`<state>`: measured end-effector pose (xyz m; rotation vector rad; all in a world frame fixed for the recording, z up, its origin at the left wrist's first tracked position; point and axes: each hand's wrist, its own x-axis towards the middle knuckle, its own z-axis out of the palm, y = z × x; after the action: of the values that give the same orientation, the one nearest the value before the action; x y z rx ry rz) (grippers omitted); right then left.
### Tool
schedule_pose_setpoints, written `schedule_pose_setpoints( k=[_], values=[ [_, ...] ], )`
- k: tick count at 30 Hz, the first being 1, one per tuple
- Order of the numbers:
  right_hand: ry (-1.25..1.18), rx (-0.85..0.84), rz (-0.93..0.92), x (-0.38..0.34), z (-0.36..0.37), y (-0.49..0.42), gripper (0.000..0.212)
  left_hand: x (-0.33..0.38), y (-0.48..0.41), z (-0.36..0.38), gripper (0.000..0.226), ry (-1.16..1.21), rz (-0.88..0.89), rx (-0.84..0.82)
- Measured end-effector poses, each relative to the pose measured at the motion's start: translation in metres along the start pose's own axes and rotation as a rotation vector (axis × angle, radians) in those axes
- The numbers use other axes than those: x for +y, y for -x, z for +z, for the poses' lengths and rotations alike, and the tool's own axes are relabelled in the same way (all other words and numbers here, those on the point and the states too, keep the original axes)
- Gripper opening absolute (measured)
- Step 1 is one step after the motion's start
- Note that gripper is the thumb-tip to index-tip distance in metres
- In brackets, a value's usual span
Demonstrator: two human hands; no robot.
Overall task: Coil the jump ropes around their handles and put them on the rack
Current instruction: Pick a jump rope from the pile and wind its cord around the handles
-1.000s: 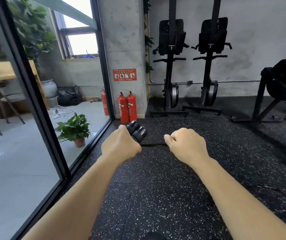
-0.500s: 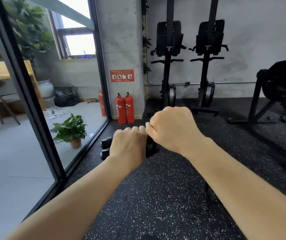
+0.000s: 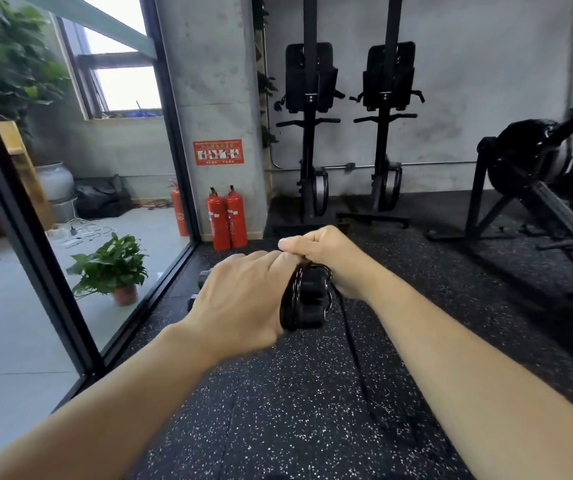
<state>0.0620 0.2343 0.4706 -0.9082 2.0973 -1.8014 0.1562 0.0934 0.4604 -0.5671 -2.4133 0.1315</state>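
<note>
Item: pair of black cylindrical jump-rope handles (image 3: 309, 301), mid-air above speckled rubber floor (image 3: 278, 410) | left hand (image 3: 240, 299) clasps them | right hand (image 3: 326, 258) pinches thin black cord (image 3: 350, 339) | advice: lay turns taut, side by side

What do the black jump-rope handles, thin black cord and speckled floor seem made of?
Black jump-rope handles: likely rubber or hard plastic, dull sheen, ribbed ends. Thin black cord: probably plastic-coated and glossy; highlights run along its loops. Speckled black floor: seemingly rubber gym matting, matte with white flecks.
</note>
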Motion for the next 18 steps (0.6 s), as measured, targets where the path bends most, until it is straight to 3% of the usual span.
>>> schedule_pose_setpoints(
  k=[4, 9, 11, 14, 18],
  values=[
    [-0.414, 0.025, 0.089, 0.022, 0.013, 0.007, 0.030, 0.012, -0.001, 0.000, 0.035, 0.180, -0.184, -0.013],
    [-0.695, 0.268, 0.171, 0.030, 0.028, 0.015, 0.028, 0.019, -0.004, 0.010, 0.031, 0.222, -0.391, -0.044],
    [-0.634, 0.359, 0.069, 0.035, 0.031, 0.019, 0.029, 0.021, -0.006, 0.015, 0.029, 0.217, -0.446, -0.048],
    [-0.308, 0.460, -0.076, 0.049, 0.036, 0.027, 0.025, 0.021, -0.010, 0.024, 0.029, 0.267, -0.608, -0.039],
    [-0.196, 0.389, -0.103, 0.053, 0.040, 0.048, 0.027, 0.012, -0.016, 0.029, 0.035, 0.284, -0.788, -0.040]
  ],
)
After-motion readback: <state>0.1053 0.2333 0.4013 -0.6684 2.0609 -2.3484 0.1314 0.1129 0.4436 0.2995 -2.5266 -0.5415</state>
